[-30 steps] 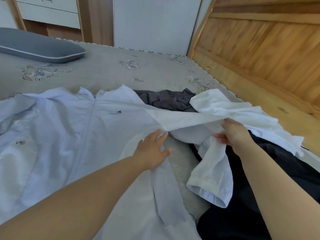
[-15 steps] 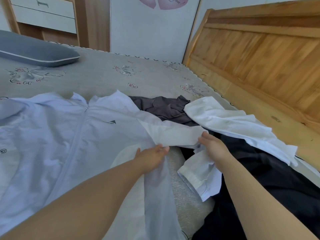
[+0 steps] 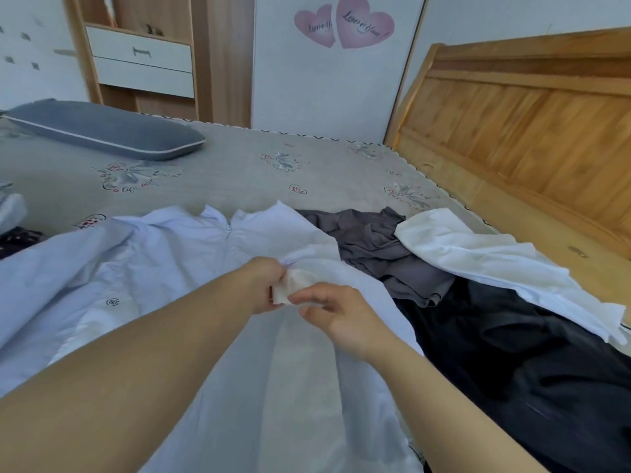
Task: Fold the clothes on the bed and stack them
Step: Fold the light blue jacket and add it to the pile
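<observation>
Both hands meet over the pale blue zip jacket (image 3: 143, 268) spread on the bed (image 3: 222, 172): the left hand (image 3: 264, 285) pinches its white cuff (image 3: 290, 288), and the right hand (image 3: 336, 314) holds the same cuff with curled fingers. The thin cloth could slip out or bunch up, making a crooked fold. The jacket lies long from near to far, collar pointing away toward the pillow (image 3: 102, 129).
</observation>
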